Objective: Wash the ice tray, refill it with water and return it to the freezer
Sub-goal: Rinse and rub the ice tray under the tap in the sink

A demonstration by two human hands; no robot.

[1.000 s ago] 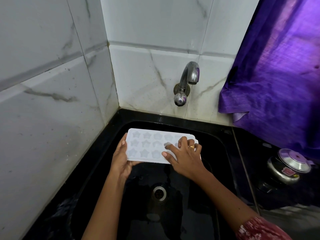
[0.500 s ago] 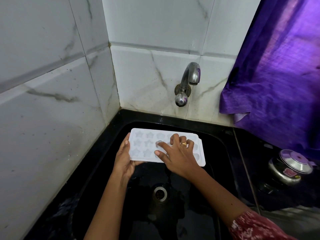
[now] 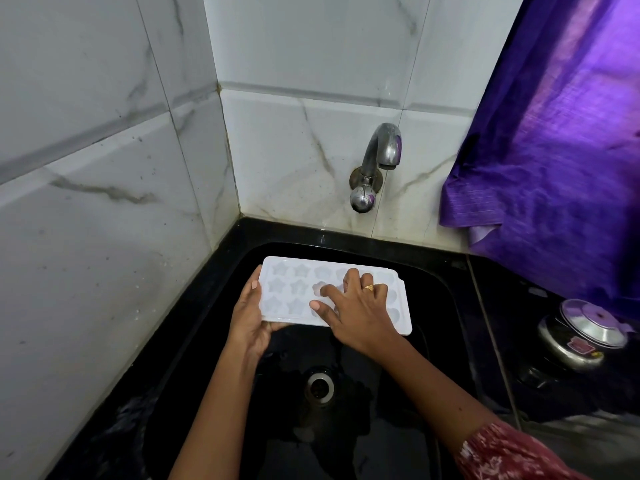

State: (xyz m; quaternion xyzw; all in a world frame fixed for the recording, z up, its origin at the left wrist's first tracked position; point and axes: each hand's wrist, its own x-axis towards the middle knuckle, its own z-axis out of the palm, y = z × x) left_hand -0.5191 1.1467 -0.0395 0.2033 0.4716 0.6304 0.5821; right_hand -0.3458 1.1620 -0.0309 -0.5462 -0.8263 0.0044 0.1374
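Tray: ice tray [image 3: 298,289] level over the sink [image 3: 436,292].
Left grip: left hand [image 3: 247,317] clasps its left end.
Right grip: right hand [image 3: 356,306] spread on the cells, clasping nothing.
Risk: my downward press may tip it from that one-ended hold.

Purple curtain [image 3: 554,150], lidded steel pot [image 3: 583,336]

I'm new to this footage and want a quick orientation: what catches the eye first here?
The white ice tray with star-shaped moulds stands out against the black sink, held over it by the left hand at its left end while the right hand rests spread on top. At the right, a bright purple curtain hangs beside the steel tap on the marbled wall.
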